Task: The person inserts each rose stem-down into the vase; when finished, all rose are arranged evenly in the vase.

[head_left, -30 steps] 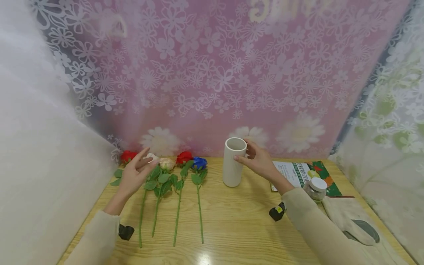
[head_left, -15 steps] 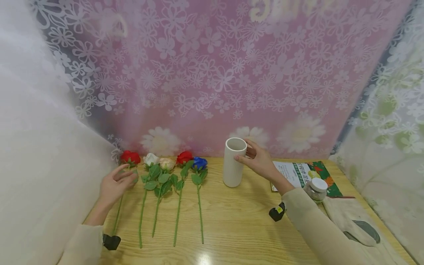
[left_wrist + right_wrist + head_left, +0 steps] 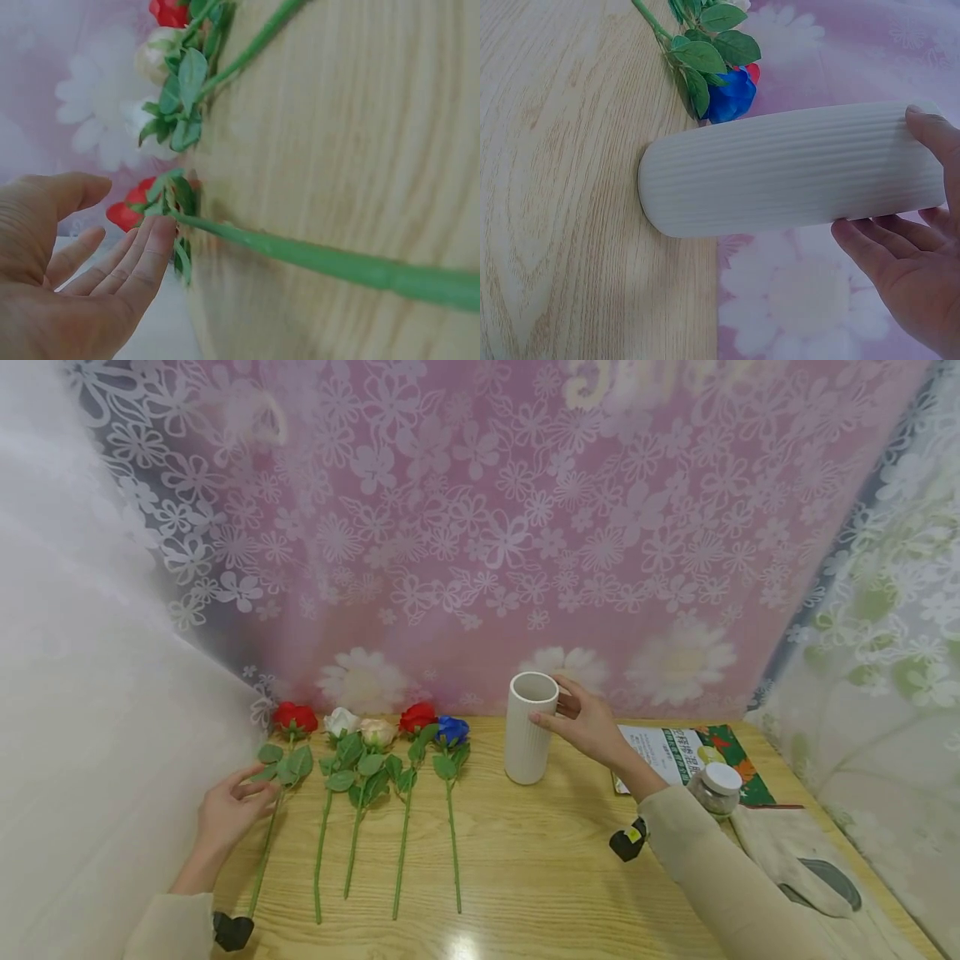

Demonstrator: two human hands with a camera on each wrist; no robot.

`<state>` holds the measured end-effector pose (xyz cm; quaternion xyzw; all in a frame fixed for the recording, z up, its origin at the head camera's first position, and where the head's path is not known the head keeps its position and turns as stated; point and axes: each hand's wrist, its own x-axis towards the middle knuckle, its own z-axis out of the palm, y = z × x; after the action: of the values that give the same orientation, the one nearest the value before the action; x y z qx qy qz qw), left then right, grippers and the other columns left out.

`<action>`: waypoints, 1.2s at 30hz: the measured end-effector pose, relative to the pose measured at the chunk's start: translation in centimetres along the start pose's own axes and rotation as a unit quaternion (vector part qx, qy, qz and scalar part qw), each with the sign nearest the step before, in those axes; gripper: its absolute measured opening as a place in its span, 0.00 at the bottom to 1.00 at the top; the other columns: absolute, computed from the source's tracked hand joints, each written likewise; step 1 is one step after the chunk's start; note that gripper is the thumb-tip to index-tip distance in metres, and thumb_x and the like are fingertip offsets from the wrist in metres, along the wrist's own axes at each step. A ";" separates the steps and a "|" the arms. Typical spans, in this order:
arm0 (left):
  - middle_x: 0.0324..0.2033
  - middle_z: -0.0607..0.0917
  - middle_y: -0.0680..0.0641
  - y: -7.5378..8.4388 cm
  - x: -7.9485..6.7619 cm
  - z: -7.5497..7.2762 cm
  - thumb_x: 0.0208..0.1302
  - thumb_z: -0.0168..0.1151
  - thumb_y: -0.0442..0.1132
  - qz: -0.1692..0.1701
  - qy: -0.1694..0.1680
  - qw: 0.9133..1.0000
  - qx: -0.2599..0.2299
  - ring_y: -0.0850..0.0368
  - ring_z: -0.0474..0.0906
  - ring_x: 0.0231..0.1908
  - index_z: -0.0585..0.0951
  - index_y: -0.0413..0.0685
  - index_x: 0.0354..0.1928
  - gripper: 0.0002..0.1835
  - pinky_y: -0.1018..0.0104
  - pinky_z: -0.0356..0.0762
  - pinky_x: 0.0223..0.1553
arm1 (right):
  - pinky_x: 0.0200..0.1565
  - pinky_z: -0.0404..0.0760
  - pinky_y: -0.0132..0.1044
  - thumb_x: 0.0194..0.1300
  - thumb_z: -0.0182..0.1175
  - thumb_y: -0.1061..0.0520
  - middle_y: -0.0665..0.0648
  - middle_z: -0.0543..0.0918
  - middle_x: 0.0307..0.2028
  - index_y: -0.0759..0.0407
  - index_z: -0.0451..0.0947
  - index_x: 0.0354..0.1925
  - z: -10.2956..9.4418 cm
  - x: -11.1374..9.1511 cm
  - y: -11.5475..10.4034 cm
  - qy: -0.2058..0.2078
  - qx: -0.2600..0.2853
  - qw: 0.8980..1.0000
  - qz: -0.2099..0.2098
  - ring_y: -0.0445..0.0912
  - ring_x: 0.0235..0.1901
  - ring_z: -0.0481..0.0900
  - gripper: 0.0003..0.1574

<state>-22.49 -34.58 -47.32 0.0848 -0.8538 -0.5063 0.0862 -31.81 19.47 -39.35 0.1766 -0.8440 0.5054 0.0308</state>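
On the wooden table (image 3: 517, 868) stands a white ribbed vase (image 3: 525, 745), upright. My right hand (image 3: 588, 728) holds its upper right side, thumb in front and fingers round behind, as the right wrist view of the vase (image 3: 780, 176) also shows. A red rose (image 3: 296, 717) lies flat at the far left. My left hand (image 3: 231, 810) is over its stem, just below the leaves. Seen from the left wrist, the fingers (image 3: 146, 259) are extended right by the green stem (image 3: 300, 255), with the thumb held apart.
Between left hand and vase lie a white rose (image 3: 342, 721), a cream rose (image 3: 377, 732), another red rose (image 3: 417, 717) and a blue rose (image 3: 452, 729). At right are a printed packet (image 3: 675, 752), a lidded jar (image 3: 717, 789) and a glove (image 3: 795, 852). A flowered curtain (image 3: 480, 543) hangs behind.
My left hand has moved left and down from above the white and cream roses to the leftmost red rose's stem, uncovering its bloom and leaves. My right hand and the vase have stayed put.
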 end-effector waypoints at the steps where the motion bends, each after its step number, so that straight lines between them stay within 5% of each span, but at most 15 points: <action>1: 0.60 0.81 0.22 -0.2 -0.1 0.0 0.75 0.66 0.41 -0.003 0.002 1.000 0.003 0.67 0.89 0.31 0.67 0.31 0.76 0.35 0.68 0.90 0.39 | 0.67 0.80 0.59 0.69 0.73 0.44 0.64 0.72 0.75 0.43 0.58 0.82 0.0 0.0 0.0 0.000 0.001 1.000 -0.001 0.61 0.72 0.74 0.52; 10: 0.54 0.86 0.25 -1.3 -0.2 -0.1 0.73 0.66 0.35 -0.023 0.000 1.000 0.003 0.68 0.88 0.29 0.69 0.29 0.73 0.32 0.71 0.89 0.34 | 0.67 0.80 0.59 0.69 0.72 0.43 0.63 0.72 0.75 0.44 0.58 0.82 -0.1 -0.1 0.2 -0.001 0.002 1.000 -0.005 0.61 0.72 0.74 0.53; 24: 0.53 0.87 0.27 -2.2 0.4 -0.1 0.69 0.67 0.36 -0.029 -0.034 0.994 0.101 0.71 0.84 0.30 0.68 0.27 0.73 0.35 0.75 0.83 0.32 | 0.67 0.80 0.59 0.69 0.72 0.43 0.62 0.73 0.74 0.48 0.58 0.83 0.1 -0.1 0.2 -0.003 -0.001 1.000 -0.004 0.61 0.72 0.75 0.53; 36: 0.47 0.91 0.35 -2.8 1.0 -0.1 0.75 0.64 0.35 -0.066 -0.091 0.993 0.020 0.66 0.89 0.35 0.69 0.23 0.72 0.31 0.72 0.88 0.38 | 0.67 0.80 0.61 0.70 0.72 0.44 0.62 0.74 0.74 0.45 0.60 0.81 -0.2 -0.1 0.0 -0.003 -0.003 1.000 -0.010 0.61 0.72 0.75 0.50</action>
<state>-23.26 -36.23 -49.63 0.0968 -0.8606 -0.4993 -0.0270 -31.72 19.64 -39.31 0.1865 -0.8437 0.5023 0.0342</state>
